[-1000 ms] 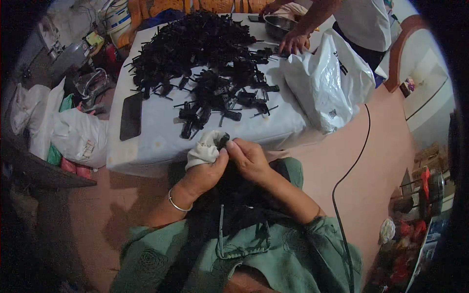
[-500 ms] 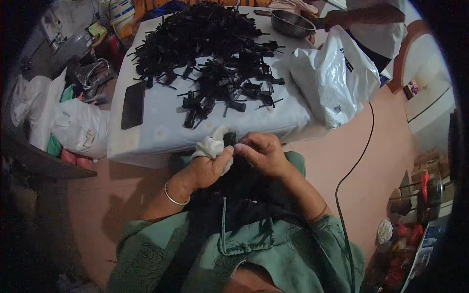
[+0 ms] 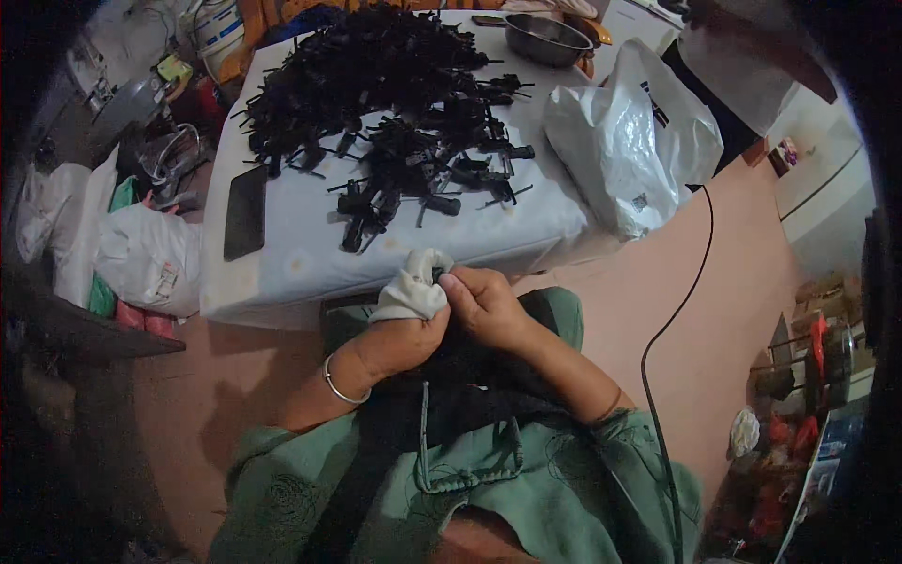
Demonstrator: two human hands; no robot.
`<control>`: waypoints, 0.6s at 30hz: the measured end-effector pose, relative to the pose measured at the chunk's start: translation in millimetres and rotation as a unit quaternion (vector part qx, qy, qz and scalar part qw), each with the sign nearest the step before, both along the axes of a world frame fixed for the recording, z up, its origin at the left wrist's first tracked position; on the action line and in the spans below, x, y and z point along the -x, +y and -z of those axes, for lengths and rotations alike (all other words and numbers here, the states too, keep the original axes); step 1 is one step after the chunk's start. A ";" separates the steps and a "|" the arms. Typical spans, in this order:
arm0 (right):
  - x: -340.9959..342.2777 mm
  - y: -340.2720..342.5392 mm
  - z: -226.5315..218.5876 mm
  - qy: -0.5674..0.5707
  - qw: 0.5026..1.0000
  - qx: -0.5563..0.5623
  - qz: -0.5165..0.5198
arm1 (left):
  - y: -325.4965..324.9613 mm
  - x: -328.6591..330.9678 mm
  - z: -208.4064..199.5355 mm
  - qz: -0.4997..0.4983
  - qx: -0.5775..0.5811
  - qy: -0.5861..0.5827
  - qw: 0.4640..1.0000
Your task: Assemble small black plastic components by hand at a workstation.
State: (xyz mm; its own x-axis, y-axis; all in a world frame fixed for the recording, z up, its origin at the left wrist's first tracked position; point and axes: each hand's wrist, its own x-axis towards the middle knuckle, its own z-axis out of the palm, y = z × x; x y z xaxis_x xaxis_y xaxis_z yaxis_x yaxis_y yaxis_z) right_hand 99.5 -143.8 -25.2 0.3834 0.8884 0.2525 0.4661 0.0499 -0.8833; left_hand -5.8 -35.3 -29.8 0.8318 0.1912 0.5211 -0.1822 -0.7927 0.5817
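Note:
My left hand [image 3: 404,346] is closed round a bunched white cloth [image 3: 412,295], just off the table's near edge. Inside the cloth's fold shows the end of a small black part [image 3: 437,274]; the rest of it is hidden. Pressed close beside it, my right hand [image 3: 484,305] is closed, its thumb and fingers pinching at this part. Beyond both hands, on the white-covered table [image 3: 310,263], lies a big heap of black parts [image 3: 366,85] with thin rods sticking out. Several looser black parts [image 3: 362,216] lie at its near side.
A flat dark tablet-like object [image 3: 246,212] lies at the table's left. At the right stand a white plastic bag [image 3: 625,141] and a metal pan [image 3: 550,41]. A black cable [image 3: 676,320] crosses the floor. White bags [image 3: 146,258] fill a shelf at left.
My right hand has closed in against the cloth, and less of the black part shows. The other person's arm has drawn away from the pan. The view has shifted slightly.

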 end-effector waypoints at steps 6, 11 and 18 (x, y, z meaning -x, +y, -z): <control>-33.6 -8.0 0.1 -0.052 0.994 0.069 0.072 | 0.1 -4.9 -17.0 -0.011 0.174 0.188 0.967; -93.8 -3.8 9.0 -0.303 0.877 0.031 0.372 | 9.5 -14.6 -1.5 0.000 -0.073 0.050 0.996; -108.4 4.1 24.4 -0.285 0.900 0.052 0.326 | 11.7 -10.5 12.5 -0.003 0.069 0.028 0.997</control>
